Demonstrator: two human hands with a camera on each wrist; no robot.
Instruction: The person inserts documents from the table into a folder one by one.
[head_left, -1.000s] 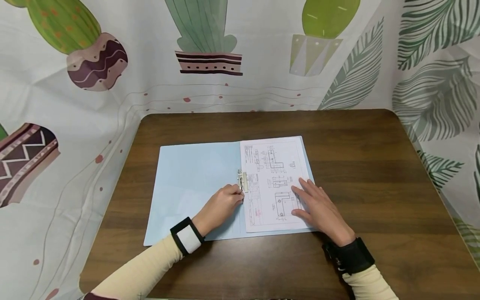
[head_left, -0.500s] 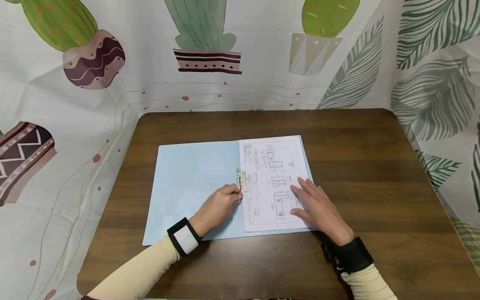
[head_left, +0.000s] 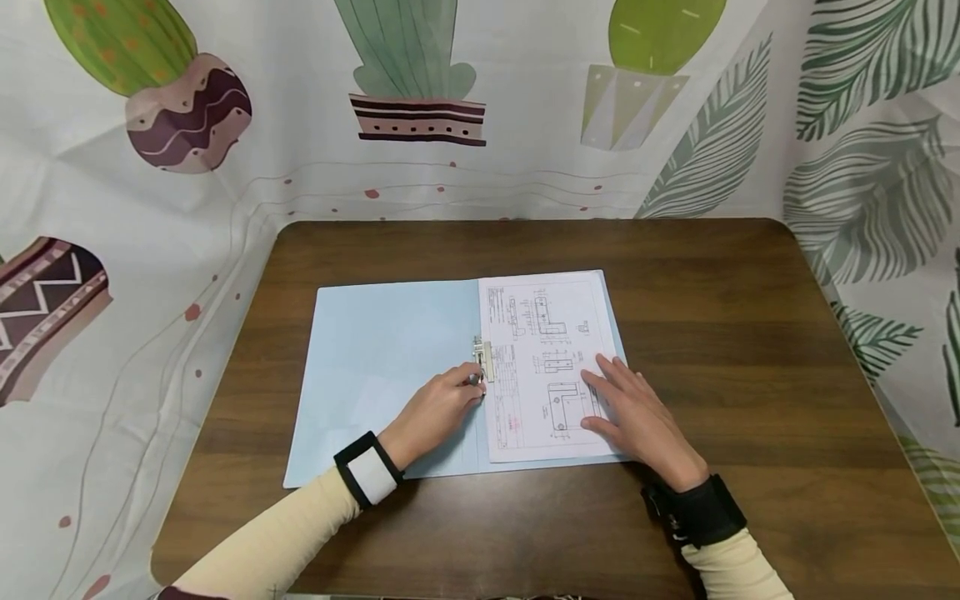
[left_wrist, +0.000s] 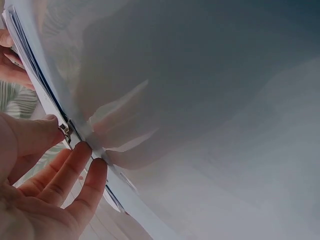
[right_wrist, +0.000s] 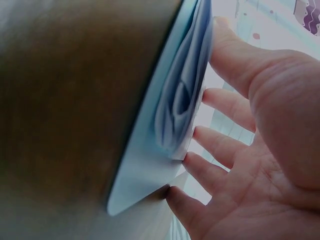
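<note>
From the head view, an open pale blue folder (head_left: 382, 375) lies flat on the dark wood-grain tabletop (head_left: 720, 317), with a stack of printed sheets (head_left: 543, 367) on its right half, line drawings face up. My left hand (head_left: 438, 408) sits at the spine, fingertips curled onto the small metal clip (head_left: 482, 358) there. My right hand (head_left: 637, 412) lies flat on the lower right of the sheets, fingers straight and spread, pressing the paper down. A cactus-print cloth (head_left: 187, 167) hangs behind and beside the tabletop.

From the left wrist view, thumb and forefinger pinch the clip (left_wrist: 65, 132), a bit of shiny metal at the edge of the folder (left_wrist: 200, 100), whose matte cover fills most of the frame. My left hand (left_wrist: 45, 185) has its other fingers loosely extended along the spine.

From the right wrist view, my right hand (right_wrist: 250, 150) stays open, fingertips resting on the edge of the sheets (right_wrist: 182, 95), which bow up a little in layers above the thin, smooth folder (right_wrist: 145, 165) cover.

I judge the step in hand to be working the clip while the paper is steadied. The next move likely calls for a firm push or pull on the small metal lever, with steady pressure on the stack so the slick sheets do not slide.
</note>
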